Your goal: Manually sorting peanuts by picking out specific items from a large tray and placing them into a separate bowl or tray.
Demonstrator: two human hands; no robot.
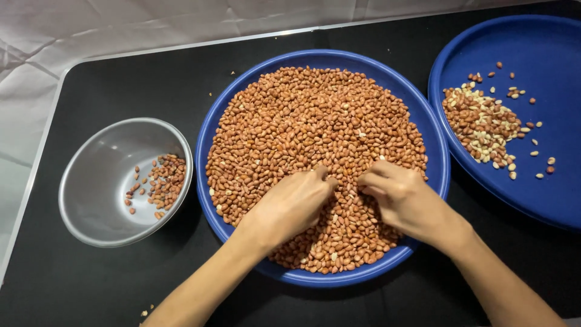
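My left hand (pixel 290 203) rests on the heap of peanuts (pixel 315 139) with the fingers curled loosely, and I cannot tell if it pinches any nut. My right hand (pixel 402 200) lies just beside it, its fingers also bent down into the nuts, almost touching the left fingertips. The peanuts fill the big blue plate (pixel 215 130) in the middle of the black counter (pixel 91 284). I judge they are small, light, hard and a little slippery in their red skins, so they roll away easily; it is better to pinch one with the thumb and first finger. At left stands a metal bowl (pixel 91 181) with few nuts, at right a second blue plate (pixel 544 200) with mixed pale and red ones.
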